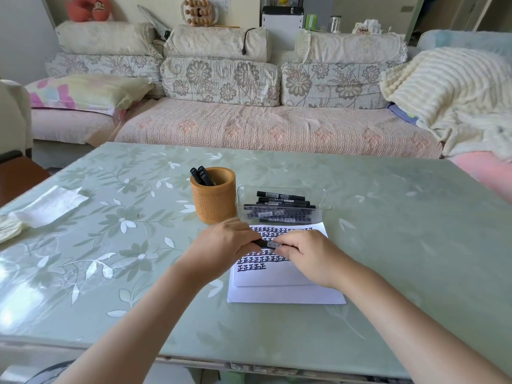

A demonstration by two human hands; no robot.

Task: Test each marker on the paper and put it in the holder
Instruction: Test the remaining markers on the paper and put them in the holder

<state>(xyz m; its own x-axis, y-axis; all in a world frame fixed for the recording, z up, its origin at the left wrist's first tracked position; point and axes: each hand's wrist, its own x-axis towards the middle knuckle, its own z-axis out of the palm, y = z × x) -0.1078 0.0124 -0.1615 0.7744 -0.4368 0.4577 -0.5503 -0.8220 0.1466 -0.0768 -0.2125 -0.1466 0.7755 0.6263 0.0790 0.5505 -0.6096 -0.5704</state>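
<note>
While 2 bare forearms reach forward over a pale green table point(388, 217), both hands meet just above a sheet of paper point(277, 278). Left hand point(221, 245) and right hand point(307, 253) are each clamped on an end of 1 black marker point(268, 243), held level between them. Whether the cap is coming off or going back on cannot be told. Rows of the same black written character fill the upper part of the paper, with the last row only part filled and blank space below.

Just beyond the paper sits a clear plastic tray point(324, 198) holding several more black markers lying flat. Beside it, to the left, stands a round wooden holder point(213, 206) with about 3 markers upright inside.

Judging by this, the task is partway through, with 1 marker in hand. Next it likely needs a pull or push along the marker's length, then either a stroke on the paper or a drop into the holder.

Behind the table runs a flowered sofa point(277, 126).
</note>
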